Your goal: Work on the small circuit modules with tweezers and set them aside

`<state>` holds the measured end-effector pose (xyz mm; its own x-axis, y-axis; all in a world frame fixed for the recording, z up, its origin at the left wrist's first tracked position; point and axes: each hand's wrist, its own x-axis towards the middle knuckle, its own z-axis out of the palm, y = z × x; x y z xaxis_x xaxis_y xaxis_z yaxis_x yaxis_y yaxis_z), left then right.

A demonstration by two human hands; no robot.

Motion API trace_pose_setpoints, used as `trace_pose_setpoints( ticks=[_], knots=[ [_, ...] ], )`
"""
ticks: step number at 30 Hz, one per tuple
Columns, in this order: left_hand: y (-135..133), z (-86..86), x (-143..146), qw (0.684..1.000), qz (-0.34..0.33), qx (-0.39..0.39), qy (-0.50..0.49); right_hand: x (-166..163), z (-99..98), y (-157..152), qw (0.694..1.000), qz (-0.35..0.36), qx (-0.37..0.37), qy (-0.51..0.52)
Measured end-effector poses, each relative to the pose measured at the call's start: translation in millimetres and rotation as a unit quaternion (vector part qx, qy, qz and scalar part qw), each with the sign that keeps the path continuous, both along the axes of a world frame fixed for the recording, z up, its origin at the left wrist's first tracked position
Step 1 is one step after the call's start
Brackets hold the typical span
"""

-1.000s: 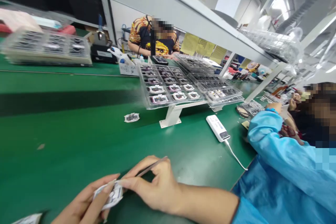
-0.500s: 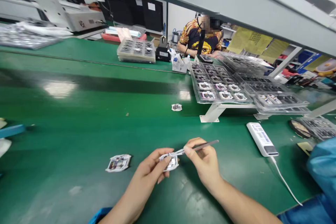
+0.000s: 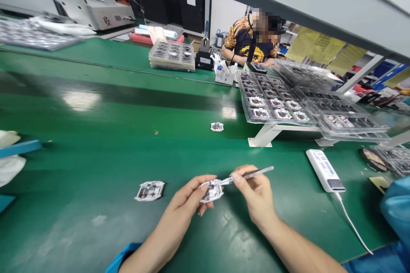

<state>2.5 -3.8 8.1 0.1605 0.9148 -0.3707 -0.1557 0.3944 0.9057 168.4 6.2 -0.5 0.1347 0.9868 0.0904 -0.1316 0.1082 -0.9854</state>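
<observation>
Tweezers (image 3: 256, 173) in the right hand (image 3: 258, 198), gripped like a pen with thumb and fingers closed around the shank, presumably for fine control; aimed from about 2 o'clock at the upper right of a white-framed electronic module (image 3: 212, 193). Too small to tell any part between the tips. That module low in the view, at 6 o'clock, pinched at its left side by the left hand (image 3: 184, 204), inner face upward, probably to hold it steady and leave the right side free. From there, a loose module (image 3: 150, 190) at 9 o'clock, flat on the green table (image 3: 96, 153), apparently placed for easy reach; a second loose module (image 3: 217, 126) at 12 o'clock, farther off. At 1 o'clock, a clear compartmented tray (image 3: 278, 122) on a white bracket (image 3: 264, 135), divided presumably to keep its contents from touching. At 3 o'clock, a white power-bank-like unit (image 3: 324, 169), apart from both hands.
</observation>
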Motion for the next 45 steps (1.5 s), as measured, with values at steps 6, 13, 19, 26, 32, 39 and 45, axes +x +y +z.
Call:
trace_pose_setpoints(
  ticks=[6,13,19,26,32,39,45],
  knots=[
    [-3,-0.7,0,1.000,-0.002,0.000,-0.030,-3,-0.2,-2,0.997,0.062,-0.015,-0.037],
    [-3,-9.5,0,0.999,-0.034,0.021,0.002,-2,-1.7,0,0.994,0.102,-0.016,-0.043],
    [-4,-8.0,-2,0.998,-0.045,0.037,0.028,-3,0.3,2,0.997,0.063,-0.041,-0.028],
    [-3,-2.5,2,0.995,-0.053,0.068,0.045,-4,-0.5,0,0.997,0.049,-0.042,-0.051],
    [-3,-5.5,1,0.993,-0.064,0.083,0.050,-5,-2.4,2,0.996,0.063,-0.064,-0.009],
    [-3,-2.2,0,0.993,-0.065,0.083,0.052,-4,-1.2,2,0.996,0.062,-0.054,0.016],
    [-3,-2.8,-2,0.992,-0.066,0.088,0.065,-5,-1.5,0,0.997,0.061,-0.045,0.010]
  ],
)
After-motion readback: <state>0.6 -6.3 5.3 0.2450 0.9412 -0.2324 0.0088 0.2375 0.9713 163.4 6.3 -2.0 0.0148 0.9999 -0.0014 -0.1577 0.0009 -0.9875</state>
